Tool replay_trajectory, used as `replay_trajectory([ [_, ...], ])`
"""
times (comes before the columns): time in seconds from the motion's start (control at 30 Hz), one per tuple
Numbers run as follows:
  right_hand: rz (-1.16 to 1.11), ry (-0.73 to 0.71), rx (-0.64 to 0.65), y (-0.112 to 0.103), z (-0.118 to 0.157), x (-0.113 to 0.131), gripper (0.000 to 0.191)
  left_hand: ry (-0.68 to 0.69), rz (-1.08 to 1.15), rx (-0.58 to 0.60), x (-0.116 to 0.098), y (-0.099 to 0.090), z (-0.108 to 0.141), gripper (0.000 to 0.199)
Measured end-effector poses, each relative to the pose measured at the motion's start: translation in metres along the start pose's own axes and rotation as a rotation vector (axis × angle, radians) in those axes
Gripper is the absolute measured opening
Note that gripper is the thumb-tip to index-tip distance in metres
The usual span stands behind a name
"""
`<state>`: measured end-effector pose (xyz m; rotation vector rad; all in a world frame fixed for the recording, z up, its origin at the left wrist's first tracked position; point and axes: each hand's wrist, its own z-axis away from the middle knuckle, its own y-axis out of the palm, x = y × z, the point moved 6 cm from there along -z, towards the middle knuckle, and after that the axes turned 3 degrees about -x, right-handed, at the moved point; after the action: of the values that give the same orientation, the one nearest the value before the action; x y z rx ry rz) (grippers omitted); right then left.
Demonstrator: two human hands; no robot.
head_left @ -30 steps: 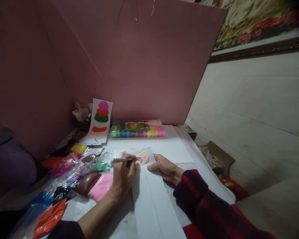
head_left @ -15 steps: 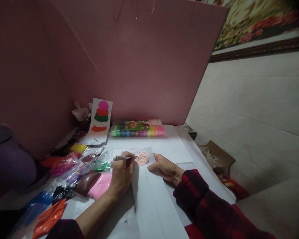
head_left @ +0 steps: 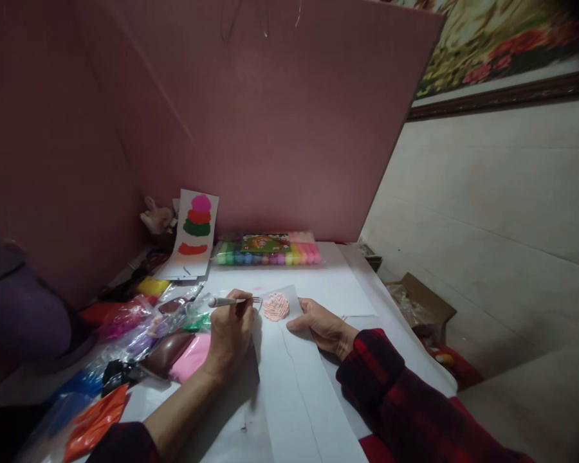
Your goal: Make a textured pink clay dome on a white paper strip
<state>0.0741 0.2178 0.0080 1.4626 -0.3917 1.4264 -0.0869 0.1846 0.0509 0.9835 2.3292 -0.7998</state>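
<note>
My left hand (head_left: 230, 337) is closed around a fork (head_left: 219, 301), its tines pointing right and held just left of a flat, round piece of pale pink clay (head_left: 276, 307). Ridged lines cover the clay, which sits near the far end of a long white paper strip (head_left: 289, 392). Below the clay, a thin wavy line runs down the strip. My right hand (head_left: 324, 325) grips the strip's right edge, thumb on top and the other fingers partly hidden.
Bags of coloured clay, among them pink (head_left: 193, 360) and orange (head_left: 96, 421), crowd the left side. A packet of many-coloured clay (head_left: 270, 249) lies at the back beside a painted card (head_left: 196, 231). Thin sticks (head_left: 359, 316) lie right of my right hand. A cardboard box (head_left: 427, 299) stands beyond the table's right edge.
My left hand has drawn the fork left, off the clay disc, and its tines are now apart from it. My right hand keeps its hold on the paper strip.
</note>
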Motion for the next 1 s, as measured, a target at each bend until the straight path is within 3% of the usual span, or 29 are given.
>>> replay_trajectory([
  [0.37, 0.001, -0.006, 0.027, 0.002, 0.001, 0.001, 0.052, 0.014, 0.066, 0.104, -0.010, 0.010, 0.005, 0.003],
  [1.0, 0.053, 0.004, 0.007, 0.001, 0.001, 0.000, 0.049, 0.028, 0.006, 0.029, -0.002, 0.007, 0.001, 0.005],
])
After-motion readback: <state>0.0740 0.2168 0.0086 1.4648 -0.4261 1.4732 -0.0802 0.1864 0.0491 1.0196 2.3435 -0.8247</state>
